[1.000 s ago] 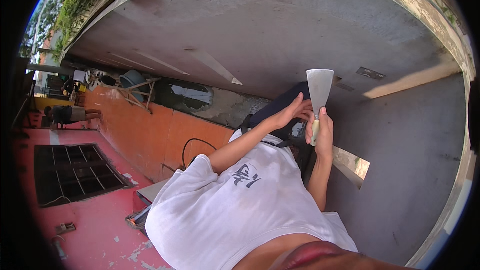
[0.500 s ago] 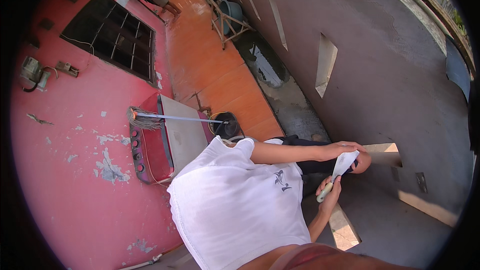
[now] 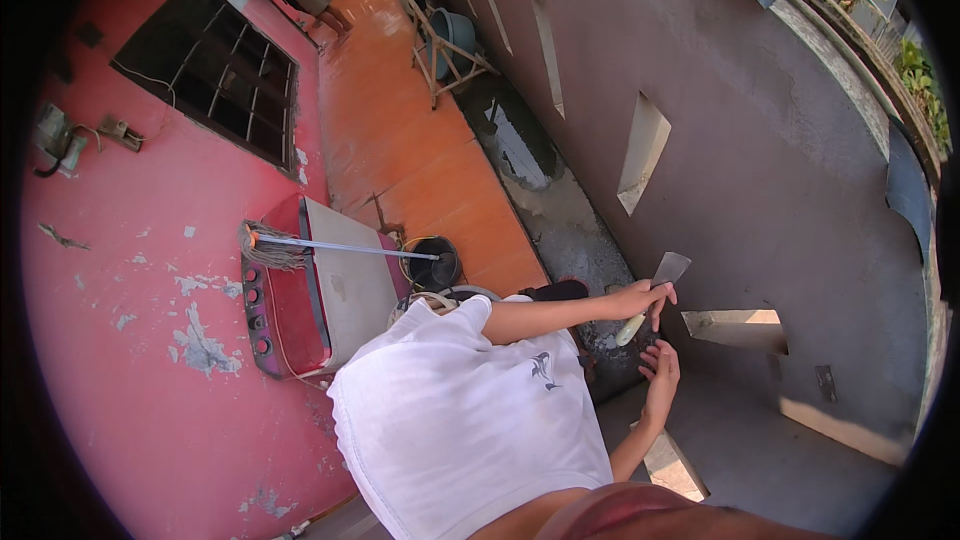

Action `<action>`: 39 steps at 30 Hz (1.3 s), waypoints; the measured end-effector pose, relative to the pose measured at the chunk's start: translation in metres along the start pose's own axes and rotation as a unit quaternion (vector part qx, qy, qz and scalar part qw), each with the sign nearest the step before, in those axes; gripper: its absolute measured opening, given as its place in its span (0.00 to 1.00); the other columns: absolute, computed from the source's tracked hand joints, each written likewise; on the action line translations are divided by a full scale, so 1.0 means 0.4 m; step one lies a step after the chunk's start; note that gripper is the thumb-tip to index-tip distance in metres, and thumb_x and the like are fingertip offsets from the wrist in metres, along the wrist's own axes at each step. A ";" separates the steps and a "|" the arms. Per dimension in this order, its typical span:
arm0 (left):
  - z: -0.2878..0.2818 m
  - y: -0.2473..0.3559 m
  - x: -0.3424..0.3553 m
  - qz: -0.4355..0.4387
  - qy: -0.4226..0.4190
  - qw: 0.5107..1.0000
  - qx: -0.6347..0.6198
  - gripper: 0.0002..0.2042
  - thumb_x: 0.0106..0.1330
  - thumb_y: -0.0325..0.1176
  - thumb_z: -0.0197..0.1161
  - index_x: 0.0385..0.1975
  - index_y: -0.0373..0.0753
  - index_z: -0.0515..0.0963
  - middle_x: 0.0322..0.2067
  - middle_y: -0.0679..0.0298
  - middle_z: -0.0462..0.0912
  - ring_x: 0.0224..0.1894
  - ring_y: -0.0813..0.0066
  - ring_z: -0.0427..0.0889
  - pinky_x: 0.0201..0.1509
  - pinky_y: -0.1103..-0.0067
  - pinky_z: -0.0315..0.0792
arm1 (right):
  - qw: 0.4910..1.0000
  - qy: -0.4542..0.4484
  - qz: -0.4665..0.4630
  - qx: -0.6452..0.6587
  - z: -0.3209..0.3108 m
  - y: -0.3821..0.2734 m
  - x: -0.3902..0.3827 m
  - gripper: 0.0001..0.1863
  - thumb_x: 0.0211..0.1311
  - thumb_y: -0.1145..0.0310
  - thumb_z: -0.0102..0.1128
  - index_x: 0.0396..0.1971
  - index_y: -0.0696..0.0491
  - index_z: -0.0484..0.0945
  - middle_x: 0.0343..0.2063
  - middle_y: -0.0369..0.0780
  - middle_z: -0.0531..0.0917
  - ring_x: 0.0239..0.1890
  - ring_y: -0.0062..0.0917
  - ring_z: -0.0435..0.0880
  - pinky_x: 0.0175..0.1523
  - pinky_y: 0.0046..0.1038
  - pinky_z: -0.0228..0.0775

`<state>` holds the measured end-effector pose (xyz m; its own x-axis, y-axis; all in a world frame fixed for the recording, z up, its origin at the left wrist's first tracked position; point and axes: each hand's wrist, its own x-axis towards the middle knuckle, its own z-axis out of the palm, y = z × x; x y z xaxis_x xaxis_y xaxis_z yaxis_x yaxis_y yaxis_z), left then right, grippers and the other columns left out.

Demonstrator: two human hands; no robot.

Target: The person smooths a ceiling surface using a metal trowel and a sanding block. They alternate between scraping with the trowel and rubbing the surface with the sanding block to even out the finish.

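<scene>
Well, we have the scraper [image 3: 630,330] in our left hand [image 3: 643,302] — fingers closed round it near where the pale handle meets the metal blade, which points toward the grey wall [image 3: 750,180]. Our right hand [image 3: 660,370] holds nothing, its fingers parted and loosely bent, near the handle's end but apart from it. Off to our left, a mop [image 3: 276,246] lies across the washing machine [image 3: 350,285] — its shaft reaching over a dark bucket [image 3: 448,268].
</scene>
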<state>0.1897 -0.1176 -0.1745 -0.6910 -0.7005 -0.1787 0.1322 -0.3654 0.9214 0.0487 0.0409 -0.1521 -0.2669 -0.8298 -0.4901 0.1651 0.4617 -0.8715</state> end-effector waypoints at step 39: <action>-1.565 -0.095 -0.176 -0.229 0.260 0.917 0.196 0.12 0.76 0.37 0.51 0.44 0.34 0.75 0.23 0.67 0.70 0.17 0.76 0.68 0.19 0.73 0.65 | 0.660 0.567 -0.484 0.095 -0.059 -0.921 -0.036 0.28 0.63 0.58 0.67 0.47 0.70 0.74 0.40 0.47 0.83 0.41 0.32 0.85 0.49 0.29 0.76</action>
<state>0.6784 -0.4382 -0.4131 -0.1637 -0.7639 -0.6242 -0.4230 -0.5173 0.7440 -0.0309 -0.1099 0.1758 -0.8556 0.1109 0.5055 -0.5164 -0.2487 -0.8194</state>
